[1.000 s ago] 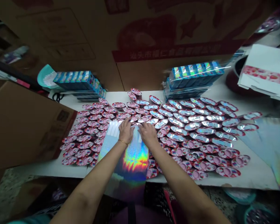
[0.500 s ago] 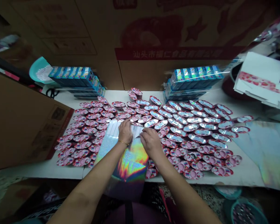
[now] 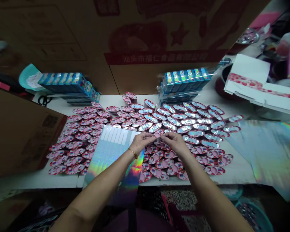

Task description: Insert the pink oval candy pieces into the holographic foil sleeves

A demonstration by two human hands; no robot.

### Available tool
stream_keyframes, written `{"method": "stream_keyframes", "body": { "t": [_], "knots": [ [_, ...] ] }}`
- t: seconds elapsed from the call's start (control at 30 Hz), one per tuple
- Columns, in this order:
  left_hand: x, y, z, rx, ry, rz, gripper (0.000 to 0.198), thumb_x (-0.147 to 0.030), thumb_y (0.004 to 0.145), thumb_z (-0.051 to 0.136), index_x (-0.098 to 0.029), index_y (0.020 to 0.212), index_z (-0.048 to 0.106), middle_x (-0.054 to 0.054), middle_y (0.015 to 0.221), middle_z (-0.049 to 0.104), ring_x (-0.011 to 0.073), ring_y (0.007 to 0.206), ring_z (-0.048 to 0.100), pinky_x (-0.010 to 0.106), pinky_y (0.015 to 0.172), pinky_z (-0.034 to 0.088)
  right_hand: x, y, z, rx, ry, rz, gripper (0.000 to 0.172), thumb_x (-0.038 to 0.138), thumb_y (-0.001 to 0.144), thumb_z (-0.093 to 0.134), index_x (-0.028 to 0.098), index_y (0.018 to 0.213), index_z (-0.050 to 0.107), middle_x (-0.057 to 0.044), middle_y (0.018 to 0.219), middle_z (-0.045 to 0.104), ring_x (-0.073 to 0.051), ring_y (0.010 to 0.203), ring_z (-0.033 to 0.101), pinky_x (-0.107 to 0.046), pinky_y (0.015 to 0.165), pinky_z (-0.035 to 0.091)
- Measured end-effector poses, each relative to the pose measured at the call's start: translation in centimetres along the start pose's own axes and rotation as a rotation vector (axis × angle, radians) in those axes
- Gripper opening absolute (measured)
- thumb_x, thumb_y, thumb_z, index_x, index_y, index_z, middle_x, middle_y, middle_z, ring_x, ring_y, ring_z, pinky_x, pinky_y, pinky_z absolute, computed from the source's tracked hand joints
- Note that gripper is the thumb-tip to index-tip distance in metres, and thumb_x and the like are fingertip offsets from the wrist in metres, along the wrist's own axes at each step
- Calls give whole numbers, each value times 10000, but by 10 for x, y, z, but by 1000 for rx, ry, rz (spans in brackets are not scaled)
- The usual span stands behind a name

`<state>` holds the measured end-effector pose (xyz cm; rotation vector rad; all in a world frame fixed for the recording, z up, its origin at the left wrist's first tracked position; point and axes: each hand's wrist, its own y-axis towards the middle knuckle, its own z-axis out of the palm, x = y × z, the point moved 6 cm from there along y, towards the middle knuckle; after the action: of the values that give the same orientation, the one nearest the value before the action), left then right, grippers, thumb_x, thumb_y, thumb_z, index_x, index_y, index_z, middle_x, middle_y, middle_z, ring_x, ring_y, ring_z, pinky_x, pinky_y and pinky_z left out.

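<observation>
Several pink oval cup-shaped pieces (image 3: 91, 135) lie in overlapping rows across a white table (image 3: 62, 180); those on the right (image 3: 195, 125) show shiny holographic tops. A holographic sticker sheet (image 3: 111, 151) lies on the rows in front of me and hangs over the table's near edge. My left hand (image 3: 142, 141) and my right hand (image 3: 173, 141) meet just right of the sheet's top corner, fingers pinched together over one pink piece (image 3: 158, 132). What sits between the fingertips is too small to make out.
Two stacks of blue boxes (image 3: 70, 85) (image 3: 183, 83) stand at the back against a brown cardboard wall. A large cardboard box (image 3: 16, 135) is at the left. More holographic sheets (image 3: 268, 148) lie at the right, with a white printed carton (image 3: 253, 80) behind them.
Both hands have left the top edge of the sticker sheet and moved right, now pinching together over a pink piece. The view has shifted, so the sheet sits further left.
</observation>
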<state>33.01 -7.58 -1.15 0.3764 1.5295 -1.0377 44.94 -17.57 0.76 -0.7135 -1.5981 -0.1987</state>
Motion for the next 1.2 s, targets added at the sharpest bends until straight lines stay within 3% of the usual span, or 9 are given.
{"method": "stream_keyframes", "body": {
  "t": [0.13,0.23,0.37,0.53,0.7,0.93,1.07,1.13,1.2],
  "knots": [
    [18,12,6,-108,-6,11,290,-237,590,658,-120,850,603,-50,532,536,61,467,468,194,513,374,-12,22,-9,-56,-150,-52,178,339,663,575,169,700,614,8,620,598,-116,560,509,-238,567,385],
    [28,24,6,-249,187,3,268,-175,630,597,-119,893,598,-43,533,555,76,481,494,202,535,391,-12,34,-11,-129,-433,-148,130,276,701,529,193,715,627,6,659,615,-121,600,521,-235,587,375],
    [24,31,10,-372,479,28,260,-155,669,542,-124,921,597,-7,590,611,117,595,571,227,626,423,-9,41,-10,-192,-746,-230,152,234,746,489,214,741,639,-6,766,636,-134,708,538,-238,645,365],
    [12,31,18,-402,745,28,268,-182,677,549,-146,940,588,27,688,653,149,698,599,244,678,424,-8,43,-5,-202,-962,-299,183,220,790,458,203,798,640,-33,843,636,-160,820,534,-253,722,350],
    [5,32,23,-395,915,15,309,-194,698,537,-172,1006,542,46,783,659,166,773,600,253,695,422,-7,45,3,-178,-1124,-277,211,203,807,419,195,794,629,-55,840,627,-183,805,518,-273,675,332],
    [2,31,21,-373,1063,-56,267,-244,703,556,-166,956,522,96,823,645,216,791,600,279,657,408,-5,38,-6,-339,-1009,-163,242,239,770,492,182,999,544,-78,940,574,-196,835,496,-276,653,333],
    [-2,17,8,-330,998,26,307,-348,710,565,-186,966,513,26,704,621,176,700,588,249,609,396,-10,40,-11,-404,-867,-116,192,283,738,546,187,903,566,-59,923,559,-189,853,492,-273,689,343],
    [-8,8,-13,-344,983,94,273,-378,760,492,-192,957,528,1,646,593,154,642,570,241,595,398,-13,43,-12,-423,-866,-74,185,297,730,556,187,877,577,-54,878,564,-192,837,495,-281,695,339],
    [-18,-2,-48,-434,1009,189,254,-342,792,434,-188,960,546,14,716,602,145,673,565,245,634,413,-16,45,-13,-424,-892,-32,174,305,726,560,189,852,591,-56,863,566,-192,805,501,-289,684,333]
  ]
}}
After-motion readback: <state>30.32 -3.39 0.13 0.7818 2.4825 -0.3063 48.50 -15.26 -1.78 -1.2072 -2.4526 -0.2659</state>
